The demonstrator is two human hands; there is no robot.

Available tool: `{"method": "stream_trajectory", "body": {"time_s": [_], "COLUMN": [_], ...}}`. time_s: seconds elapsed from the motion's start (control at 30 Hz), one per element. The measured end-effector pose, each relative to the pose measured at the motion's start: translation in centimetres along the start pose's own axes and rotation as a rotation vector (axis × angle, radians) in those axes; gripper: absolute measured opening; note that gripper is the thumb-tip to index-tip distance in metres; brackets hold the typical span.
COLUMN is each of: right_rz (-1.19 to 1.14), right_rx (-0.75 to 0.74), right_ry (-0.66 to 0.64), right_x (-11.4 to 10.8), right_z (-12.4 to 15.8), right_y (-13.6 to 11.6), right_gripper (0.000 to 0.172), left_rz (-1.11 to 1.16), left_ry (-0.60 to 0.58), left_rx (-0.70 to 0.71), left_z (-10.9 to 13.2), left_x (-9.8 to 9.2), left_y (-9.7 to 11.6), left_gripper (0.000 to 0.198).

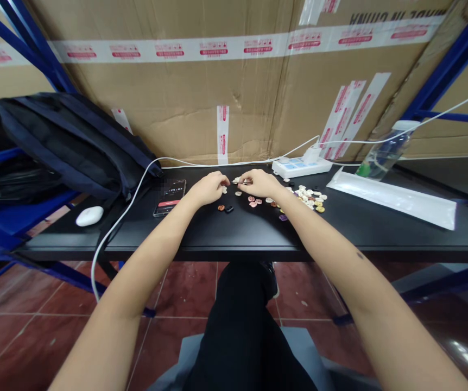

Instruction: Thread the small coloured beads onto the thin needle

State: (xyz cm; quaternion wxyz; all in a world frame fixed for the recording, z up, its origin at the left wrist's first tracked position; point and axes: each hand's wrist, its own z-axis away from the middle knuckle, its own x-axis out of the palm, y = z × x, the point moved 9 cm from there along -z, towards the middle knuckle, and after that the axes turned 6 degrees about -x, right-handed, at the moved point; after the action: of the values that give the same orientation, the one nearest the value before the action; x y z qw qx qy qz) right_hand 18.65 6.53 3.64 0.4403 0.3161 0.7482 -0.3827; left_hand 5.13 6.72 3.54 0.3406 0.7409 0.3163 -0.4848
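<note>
Both my hands rest on a black table, close together near its far middle. My left hand is curled, fingertips pinched on something small I cannot make out. My right hand is also curled and pinches a small pale piece between its fingertips. Small coloured beads lie just in front of the hands, and a bigger scatter of white, yellow and pink beads lies to the right of my right wrist. An orange bead and a dark bead sit below my left hand.
A phone with a lit screen lies left of my left hand. A white case and dark bag sit far left. A white power strip, plastic bottle and long white packet lie to the right. Cardboard boxes stand behind.
</note>
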Motion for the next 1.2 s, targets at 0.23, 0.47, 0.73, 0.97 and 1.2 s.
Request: {"method": "stream_trajectory", "body": {"time_s": [0.23,0.47,0.73,0.97,1.2], "right_rz": [0.008,0.052,0.120,0.143,0.141], "right_rx": [0.052,0.108,0.115,0.109,0.106], "right_ry": [0.071,0.073,0.057,0.063,0.069], "right_x": [-0.7,-0.9,-0.8,-0.7,-0.8], "right_z": [0.2,0.3,0.4,0.4,0.4], "right_y": [0.4,0.6,0.7,0.7,0.7], "right_gripper": [0.031,0.031,0.035,0.035,0.034], "left_rz": [0.054,0.168,0.159,0.127,0.111], "left_ry": [-0.072,-0.173,-0.148,-0.140,-0.129], "left_rx": [0.146,0.253,0.306,0.262,0.266], "left_z": [0.7,0.7,0.6,0.5,0.4], "left_x": [-0.1,1.1,1.5,1.6,1.6], "left_y": [2.2,3.2,2.9,2.6,2.7], "left_gripper": [0.040,0.042,0.026,0.031,0.024]}}
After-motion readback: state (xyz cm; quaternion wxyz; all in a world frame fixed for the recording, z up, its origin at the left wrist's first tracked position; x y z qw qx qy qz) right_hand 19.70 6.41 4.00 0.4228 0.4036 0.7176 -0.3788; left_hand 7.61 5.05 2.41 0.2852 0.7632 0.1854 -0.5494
